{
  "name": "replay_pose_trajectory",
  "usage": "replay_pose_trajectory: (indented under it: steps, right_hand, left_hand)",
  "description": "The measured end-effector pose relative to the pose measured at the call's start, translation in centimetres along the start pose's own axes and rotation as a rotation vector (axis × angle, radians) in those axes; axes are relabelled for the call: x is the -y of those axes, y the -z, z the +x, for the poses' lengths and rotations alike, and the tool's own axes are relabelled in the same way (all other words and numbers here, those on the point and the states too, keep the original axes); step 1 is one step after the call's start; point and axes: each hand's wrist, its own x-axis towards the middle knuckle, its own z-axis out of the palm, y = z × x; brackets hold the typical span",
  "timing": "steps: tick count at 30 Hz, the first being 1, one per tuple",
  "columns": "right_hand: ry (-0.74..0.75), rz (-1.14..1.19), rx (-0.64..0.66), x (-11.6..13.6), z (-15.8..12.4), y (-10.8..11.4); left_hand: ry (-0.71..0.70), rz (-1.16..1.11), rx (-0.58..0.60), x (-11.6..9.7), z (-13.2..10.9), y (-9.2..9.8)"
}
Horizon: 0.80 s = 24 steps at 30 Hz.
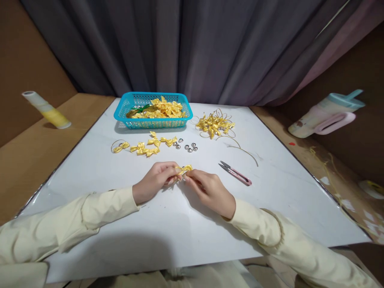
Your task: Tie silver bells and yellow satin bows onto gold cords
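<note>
My left hand point(158, 177) pinches a small yellow ribbon bow point(187, 168) just above the middle of the white tabletop. From the other side my right hand point(210, 191) closes its fingertips on the same bow. A dark or shiny bit shows at the bow's centre, too small to make out. Beyond my hands lie several loose yellow bows point(145, 149) and small silver bells or beads point(189, 148). A bow with a looped gold cord point(120, 147) rests at their left. Right of my right hand are thread snips point(235, 173) with pink handles, blades apart.
A turquoise basket point(153, 123) of yellow bows stands at the back. Beside it is a pile of corded bows point(214, 123), with loose gold cord pieces point(246, 153) nearer. A yellow-and-white roll point(48, 111) stands left; a tumbler point(327, 114) stands right. Grey curtains point(198, 48) hang behind.
</note>
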Motion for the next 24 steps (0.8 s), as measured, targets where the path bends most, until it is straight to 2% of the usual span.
replay_pose_trajectory:
  steps: [14,21,24]
  right_hand:
    - [0.022,-0.039,0.053,-0.32,-0.25,0.00]
    - [0.111,-0.066,-0.007,-0.38,-0.30,-0.46]
    - [0.105,-0.047,-0.018,-0.25,-0.26,-0.64]
  left_hand:
    - [-0.158,0.260,0.001,0.20,-0.92,-0.30]
    - [-0.193,0.345,0.020,0.17,-0.82,-0.26]
    - [-0.258,0.457,0.007,0.40,-0.78,-0.21]
